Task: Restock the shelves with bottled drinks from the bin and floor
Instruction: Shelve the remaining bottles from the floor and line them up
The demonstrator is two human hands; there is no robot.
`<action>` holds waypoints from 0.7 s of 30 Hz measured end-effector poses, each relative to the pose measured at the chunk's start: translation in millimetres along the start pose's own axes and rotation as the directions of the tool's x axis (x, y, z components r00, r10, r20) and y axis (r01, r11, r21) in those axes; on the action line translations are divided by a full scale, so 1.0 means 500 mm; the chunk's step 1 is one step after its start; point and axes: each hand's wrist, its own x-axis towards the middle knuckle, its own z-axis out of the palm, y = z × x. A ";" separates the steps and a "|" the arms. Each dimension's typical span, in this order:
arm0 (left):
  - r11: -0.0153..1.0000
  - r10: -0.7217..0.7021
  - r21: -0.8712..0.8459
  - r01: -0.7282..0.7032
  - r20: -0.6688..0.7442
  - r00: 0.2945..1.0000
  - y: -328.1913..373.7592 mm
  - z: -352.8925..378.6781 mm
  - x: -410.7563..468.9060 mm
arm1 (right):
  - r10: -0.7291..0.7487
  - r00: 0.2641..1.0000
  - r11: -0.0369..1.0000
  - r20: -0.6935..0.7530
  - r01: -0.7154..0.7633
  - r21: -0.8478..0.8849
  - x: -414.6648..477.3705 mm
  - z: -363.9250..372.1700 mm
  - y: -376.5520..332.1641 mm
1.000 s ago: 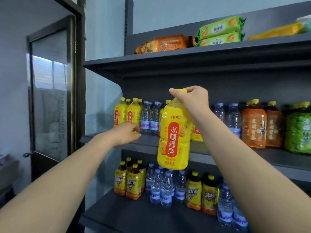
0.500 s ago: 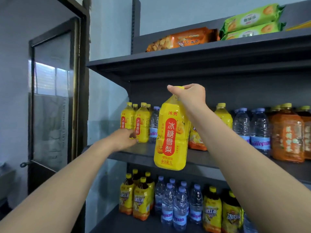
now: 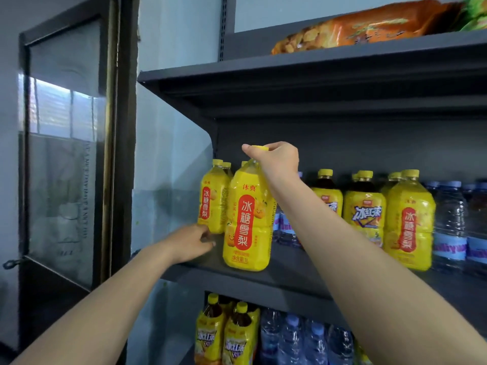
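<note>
Up close, the fingers (image 3: 263, 154) and thumb of the right hand (image 3: 276, 160) are clamped from above on the yellow cap (image 3: 259, 148) of a large yellow bottle (image 3: 246, 222) with a red label. The bottle hangs straight down from that grip, long axis upright. Its base is at the shelf (image 3: 284, 277), close to the front edge and towards the left end. Whether its full weight is already on the shelf cannot be told.

The left hand (image 3: 188, 242) is lower and further left, at the shelf's front left corner. Its fingers are loosely bent and grip nothing visible. Their tips lie just beside the lower left side of the held bottle, in front of the base of the matching yellow bottles (image 3: 212, 204) standing behind it.

Those matching bottles sit directly behind and slightly left of the held one, so the open path looks to run straight back into their row. The right hand has the bottle; the left is nearer its base and seems placed to steady or guide it.

Further right along the shelf stand iced tea bottles (image 3: 365, 209), then water bottles (image 3: 450, 222). Snack packets (image 3: 355, 30) lie on the shelf above. A glass door (image 3: 63, 154) stands to the left.
</note>
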 end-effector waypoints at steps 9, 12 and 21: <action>0.999 -0.046 -0.005 0.046 0.067 0.997 -0.135 0.034 0.033 | -0.041 0.999 0.993 -0.018 0.038 -0.111 0.056 0.160 0.054; 1.000 -0.018 0.015 0.017 0.011 1.000 -0.148 0.054 0.032 | -0.045 0.999 0.988 -0.029 0.041 -0.151 0.073 0.185 0.081; 0.999 0.032 0.032 -0.035 0.081 0.996 -0.164 0.059 0.039 | 0.042 0.993 0.995 0.111 -0.031 -0.094 0.047 0.182 0.133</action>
